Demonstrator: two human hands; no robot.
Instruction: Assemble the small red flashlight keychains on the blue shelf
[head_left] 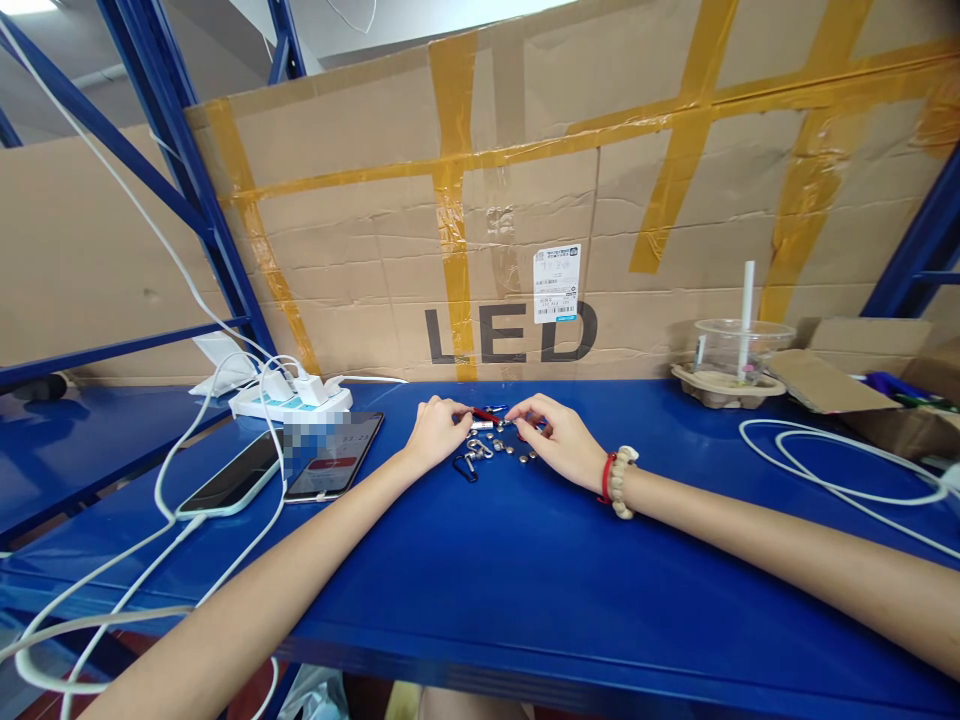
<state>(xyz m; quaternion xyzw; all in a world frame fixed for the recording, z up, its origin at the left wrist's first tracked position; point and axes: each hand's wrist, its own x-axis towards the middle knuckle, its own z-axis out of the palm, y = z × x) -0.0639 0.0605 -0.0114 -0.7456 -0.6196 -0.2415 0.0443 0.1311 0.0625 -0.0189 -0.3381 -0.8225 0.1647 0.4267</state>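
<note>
My left hand (439,433) is closed, its fingertips pinching the near end of a small red carabiner (486,416). Opposite it, my right hand (559,438) has thumb and forefinger drawn together by the carabiner's silver end; whatever is between those fingertips is too small to make out. Just below lie silver hooks (480,449) and several small round metal pieces (510,451). A black carabiner (466,470) rests nearest to me in this pile. Behind the red one is a small blue clip (496,408), partly hidden.
On the left are a power strip (300,403) with plugs, two phones (335,470) (232,478) and white cables (161,470). To the right stand a clear cup (739,350) with a straw, an open cardboard box (840,385) and a coiled cable (810,470). Cardboard (360,260) backs the blue table (480,570).
</note>
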